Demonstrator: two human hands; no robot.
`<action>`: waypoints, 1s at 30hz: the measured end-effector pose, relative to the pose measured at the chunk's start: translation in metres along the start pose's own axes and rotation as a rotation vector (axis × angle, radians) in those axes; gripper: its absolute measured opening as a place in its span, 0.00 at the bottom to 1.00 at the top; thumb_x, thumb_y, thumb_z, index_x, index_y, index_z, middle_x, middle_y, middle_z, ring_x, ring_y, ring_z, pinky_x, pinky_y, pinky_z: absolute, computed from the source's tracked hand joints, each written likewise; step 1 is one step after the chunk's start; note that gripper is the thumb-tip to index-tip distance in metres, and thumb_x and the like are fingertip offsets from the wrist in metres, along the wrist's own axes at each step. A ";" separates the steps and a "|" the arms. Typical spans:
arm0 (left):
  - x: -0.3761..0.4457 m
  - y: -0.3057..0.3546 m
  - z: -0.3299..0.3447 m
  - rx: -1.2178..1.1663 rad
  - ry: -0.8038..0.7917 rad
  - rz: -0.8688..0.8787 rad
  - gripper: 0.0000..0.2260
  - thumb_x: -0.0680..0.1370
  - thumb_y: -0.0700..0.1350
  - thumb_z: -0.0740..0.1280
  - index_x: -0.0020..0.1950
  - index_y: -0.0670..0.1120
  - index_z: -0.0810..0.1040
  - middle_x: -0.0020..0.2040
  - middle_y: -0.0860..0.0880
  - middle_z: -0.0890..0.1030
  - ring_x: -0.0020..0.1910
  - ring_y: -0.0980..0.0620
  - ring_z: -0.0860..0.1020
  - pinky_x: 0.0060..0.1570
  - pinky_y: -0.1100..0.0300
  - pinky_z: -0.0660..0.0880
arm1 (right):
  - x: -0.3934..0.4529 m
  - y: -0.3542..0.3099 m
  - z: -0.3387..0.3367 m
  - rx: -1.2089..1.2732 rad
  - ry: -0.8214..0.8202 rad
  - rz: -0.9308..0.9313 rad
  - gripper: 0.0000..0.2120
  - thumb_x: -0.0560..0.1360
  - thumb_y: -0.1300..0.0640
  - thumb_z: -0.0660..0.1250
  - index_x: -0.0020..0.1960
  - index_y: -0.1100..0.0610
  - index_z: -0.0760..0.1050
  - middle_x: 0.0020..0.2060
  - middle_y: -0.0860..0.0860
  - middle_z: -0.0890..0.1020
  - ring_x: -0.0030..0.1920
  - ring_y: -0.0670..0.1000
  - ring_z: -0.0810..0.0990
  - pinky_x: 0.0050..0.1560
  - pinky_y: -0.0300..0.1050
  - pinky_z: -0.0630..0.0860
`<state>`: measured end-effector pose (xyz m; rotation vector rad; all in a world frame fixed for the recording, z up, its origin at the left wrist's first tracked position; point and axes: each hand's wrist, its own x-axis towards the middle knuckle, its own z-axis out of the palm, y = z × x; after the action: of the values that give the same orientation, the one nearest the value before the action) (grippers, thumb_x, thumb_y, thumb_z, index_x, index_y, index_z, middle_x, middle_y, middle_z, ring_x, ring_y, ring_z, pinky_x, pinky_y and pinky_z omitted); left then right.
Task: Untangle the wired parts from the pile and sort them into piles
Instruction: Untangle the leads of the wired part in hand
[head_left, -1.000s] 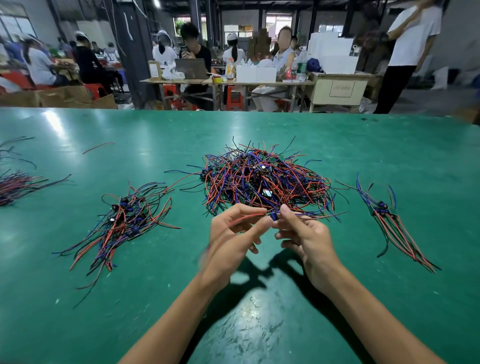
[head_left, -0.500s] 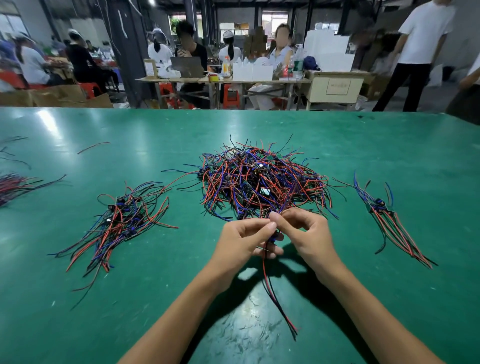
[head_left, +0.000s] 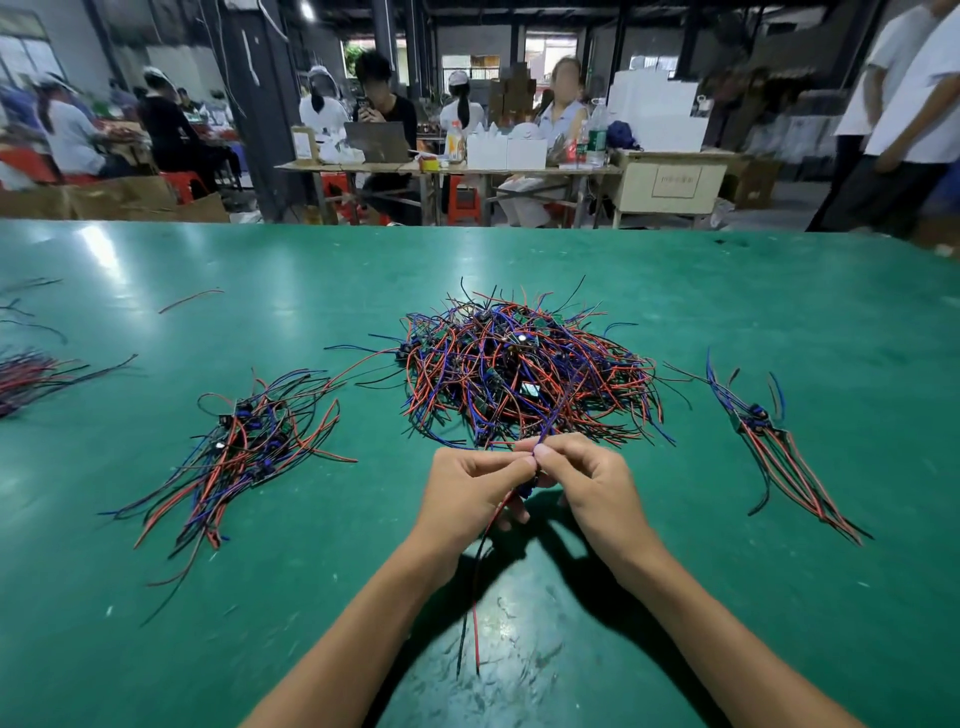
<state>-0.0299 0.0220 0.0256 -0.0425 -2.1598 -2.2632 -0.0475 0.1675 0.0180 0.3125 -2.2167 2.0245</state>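
Both hands meet just in front of the big tangle (head_left: 524, 374): the left hand (head_left: 470, 499) and right hand (head_left: 587, 483) are each pinched on one wired part (head_left: 522, 488), whose red and black leads dangle toward the person while a blue lead still runs up into the heap. I'd pull slow and steady, letting that blue lead slide free, not yank. Sorted piles lie left (head_left: 244, 447) and right (head_left: 774, 441) on the green table (head_left: 779, 312). Busy workshop behind, people at benches.
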 end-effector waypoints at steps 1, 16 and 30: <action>0.000 -0.001 0.000 0.033 0.000 0.011 0.05 0.77 0.41 0.72 0.45 0.43 0.88 0.42 0.44 0.87 0.25 0.51 0.76 0.25 0.63 0.70 | -0.001 -0.001 0.003 0.071 -0.001 0.050 0.10 0.80 0.64 0.66 0.46 0.58 0.85 0.46 0.55 0.85 0.38 0.49 0.84 0.38 0.42 0.80; 0.003 -0.005 0.001 0.152 -0.154 -0.046 0.08 0.76 0.44 0.74 0.42 0.40 0.88 0.38 0.48 0.87 0.24 0.56 0.70 0.22 0.66 0.64 | 0.013 -0.003 -0.008 0.214 0.323 0.252 0.15 0.80 0.58 0.64 0.43 0.48 0.87 0.29 0.47 0.76 0.27 0.43 0.71 0.26 0.37 0.67; -0.003 -0.005 0.003 0.148 -0.189 -0.004 0.06 0.77 0.39 0.73 0.46 0.37 0.87 0.40 0.43 0.87 0.25 0.60 0.70 0.29 0.68 0.68 | 0.017 -0.009 -0.032 0.390 0.357 0.322 0.11 0.80 0.56 0.64 0.48 0.54 0.85 0.46 0.47 0.86 0.28 0.44 0.73 0.27 0.36 0.71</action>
<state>-0.0271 0.0256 0.0210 -0.2601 -2.4140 -2.1750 -0.0637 0.1970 0.0337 -0.3734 -1.7397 2.4382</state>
